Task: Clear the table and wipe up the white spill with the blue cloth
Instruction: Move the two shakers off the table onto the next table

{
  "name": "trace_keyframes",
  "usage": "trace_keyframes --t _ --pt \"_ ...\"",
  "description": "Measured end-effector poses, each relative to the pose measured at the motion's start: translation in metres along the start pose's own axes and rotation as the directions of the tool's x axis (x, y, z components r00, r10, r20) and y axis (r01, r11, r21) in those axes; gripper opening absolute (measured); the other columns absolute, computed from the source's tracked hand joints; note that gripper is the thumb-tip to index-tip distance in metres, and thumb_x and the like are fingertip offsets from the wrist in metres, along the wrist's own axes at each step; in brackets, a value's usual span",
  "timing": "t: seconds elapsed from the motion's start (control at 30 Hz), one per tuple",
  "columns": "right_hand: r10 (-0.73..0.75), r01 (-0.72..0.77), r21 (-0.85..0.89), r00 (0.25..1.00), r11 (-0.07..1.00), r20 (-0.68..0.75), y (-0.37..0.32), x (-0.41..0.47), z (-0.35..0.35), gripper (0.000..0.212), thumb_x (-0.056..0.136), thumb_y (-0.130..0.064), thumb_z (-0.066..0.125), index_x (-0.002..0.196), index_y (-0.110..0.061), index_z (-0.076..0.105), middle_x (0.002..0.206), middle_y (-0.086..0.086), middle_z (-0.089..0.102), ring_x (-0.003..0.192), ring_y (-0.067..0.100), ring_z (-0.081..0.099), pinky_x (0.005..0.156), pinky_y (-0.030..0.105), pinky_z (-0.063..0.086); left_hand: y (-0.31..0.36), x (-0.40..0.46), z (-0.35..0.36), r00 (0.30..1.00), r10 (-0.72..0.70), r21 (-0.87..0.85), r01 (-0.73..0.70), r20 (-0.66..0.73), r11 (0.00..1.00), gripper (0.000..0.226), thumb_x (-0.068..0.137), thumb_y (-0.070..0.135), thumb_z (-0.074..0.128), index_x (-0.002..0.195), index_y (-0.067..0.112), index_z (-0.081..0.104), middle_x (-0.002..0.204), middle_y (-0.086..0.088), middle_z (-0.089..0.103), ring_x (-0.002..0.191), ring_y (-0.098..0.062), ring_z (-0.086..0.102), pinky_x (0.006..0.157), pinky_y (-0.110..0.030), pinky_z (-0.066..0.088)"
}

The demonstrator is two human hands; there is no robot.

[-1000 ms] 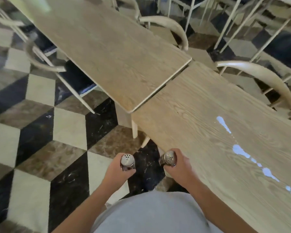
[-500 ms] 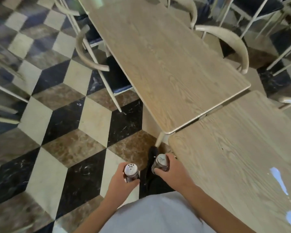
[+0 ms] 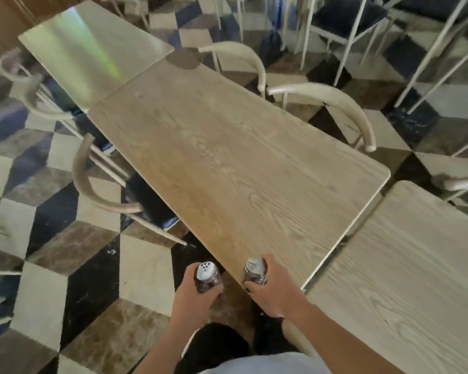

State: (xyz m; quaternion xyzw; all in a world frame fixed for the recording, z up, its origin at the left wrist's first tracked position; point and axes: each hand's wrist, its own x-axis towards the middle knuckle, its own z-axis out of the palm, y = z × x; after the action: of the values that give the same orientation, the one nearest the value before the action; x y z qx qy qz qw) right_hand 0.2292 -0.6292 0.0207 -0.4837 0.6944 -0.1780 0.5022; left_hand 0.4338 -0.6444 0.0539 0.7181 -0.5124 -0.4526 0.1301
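My left hand is closed around a shaker with a holed metal cap, held over the floor just left of the middle table's near corner. My right hand grips a second metal-capped shaker at the near edge of the middle wooden table. The table at the right shows only bare wood; the white spill lies outside the view. No blue cloth is visible.
A third table adjoins the middle one at the far left. Curved-back chairs stand along the left side and the far right side. More chairs crowd the back. The floor is a chequered tile pattern.
The view has swung left: the middle table now fills the frame and the white spill has slid out on the right. Both hands still hold their shakers, now nearer the middle table's corner.
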Motion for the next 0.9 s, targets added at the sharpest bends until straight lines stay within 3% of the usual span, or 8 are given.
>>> trace_keyframes --t 0.1,0.2,0.33,0.5,0.6,0.7,0.8,0.9 --pt "0.098 -0.091 0.065 0.990 0.994 -0.106 -0.002 0.032 -0.015 0.048 0.068 -0.050 0.075 0.101 -0.032 0.046 0.090 -0.008 0.065 0.079 0.009 0.065 0.072 0.033 0.056 0.044 0.046 0.003 0.997 0.074 -0.013 -0.074 0.031 0.997 0.046 0.078 0.018 0.081 0.113 0.029 0.055 0.102 0.011 0.065 0.091 0.000 0.061 0.071 -0.012 0.042" --pt "0.176 -0.158 0.098 0.961 0.983 -0.216 -0.009 0.064 -0.033 0.050 0.061 -0.058 0.070 0.098 -0.038 0.042 0.085 -0.008 0.066 0.077 0.015 0.066 0.070 0.042 0.057 0.079 0.098 0.008 0.988 0.131 0.005 -0.132 0.078 0.991 0.040 0.074 0.015 0.081 0.108 0.020 0.060 0.096 0.002 0.068 0.090 -0.014 0.066 0.070 -0.019 0.046" --pt "0.269 -0.258 0.077 0.908 0.963 -0.322 -0.026 0.102 -0.057 0.048 0.072 -0.050 0.069 0.107 -0.031 0.043 0.089 -0.006 0.067 0.076 0.020 0.065 0.062 0.035 0.053 0.114 0.162 0.015 0.952 0.203 0.061 -0.222 0.231 0.973 0.043 0.077 0.013 0.074 0.106 0.037 0.053 0.094 0.007 0.070 0.081 -0.009 0.067 0.062 -0.016 0.044" --pt "0.434 -0.456 -0.004 0.851 0.890 -0.296 -0.050 0.137 -0.068 0.043 0.073 -0.029 0.063 0.105 -0.027 0.035 0.092 -0.004 0.059 0.075 0.024 0.060 0.063 0.035 0.053 0.119 0.242 0.014 0.910 0.280 0.127 -0.331 0.307 0.935 0.043 0.066 0.010 0.066 0.093 0.040 0.051 0.088 0.002 0.065 0.077 -0.021 0.064 0.067 -0.041 0.052" --pt "0.468 -0.501 -0.012 0.816 0.865 -0.340 -0.066 0.148 -0.061 0.040 0.078 -0.027 0.063 0.108 -0.024 0.036 0.108 -0.003 0.054 0.086 0.026 0.064 0.066 0.038 0.055 0.110 0.280 0.005 0.865 0.353 0.200 -0.440 0.358 0.876 0.048 0.065 0.009 0.068 0.106 0.032 0.056 0.102 0.000 0.062 0.093 -0.022 0.062 0.080 -0.033 0.050" --pt "0.477 -0.537 -0.050 0.784 0.842 -0.396 -0.080 0.164 -0.054 0.041 0.084 -0.031 0.064 0.116 -0.021 0.040 0.119 -0.002 0.049 0.094 0.029 0.065 0.065 0.036 0.049 0.119 0.314 -0.007 0.824 0.384 0.242 -0.508 0.416 0.827 0.056 0.063 0.010 0.073 0.117 0.020 0.060 0.104 -0.007 0.061 0.095 -0.026 0.060 0.084 -0.036 0.049" --pt "0.481 -0.552 -0.036 0.755 0.833 -0.446 -0.094 0.181 -0.045 0.037 0.084 -0.036 0.063 0.112 -0.025 0.042 0.117 -0.004 0.053 0.090 0.028 0.066 0.068 0.039 0.055 0.132 0.341 -0.017 0.804 0.401 0.295 -0.550 0.438 0.781 0.052 0.064 0.015 0.073 0.114 0.026 0.060 0.094 -0.003 0.062 0.088 -0.026 0.060 0.077 -0.038 0.050" --pt "0.473 -0.547 -0.014 0.737 0.837 -0.483 -0.105 0.200 -0.036 0.035 0.083 -0.033 0.062 0.112 -0.026 0.043 0.116 -0.005 0.057 0.092 0.027 0.067 0.070 0.039 0.055 0.141 0.360 -0.021 0.793 0.407 0.291 -0.563 0.452 0.774 0.052 0.071 0.012 0.070 0.118 0.030 0.057 0.101 -0.002 0.059 0.092 -0.025 0.061 0.082 -0.040 0.052"
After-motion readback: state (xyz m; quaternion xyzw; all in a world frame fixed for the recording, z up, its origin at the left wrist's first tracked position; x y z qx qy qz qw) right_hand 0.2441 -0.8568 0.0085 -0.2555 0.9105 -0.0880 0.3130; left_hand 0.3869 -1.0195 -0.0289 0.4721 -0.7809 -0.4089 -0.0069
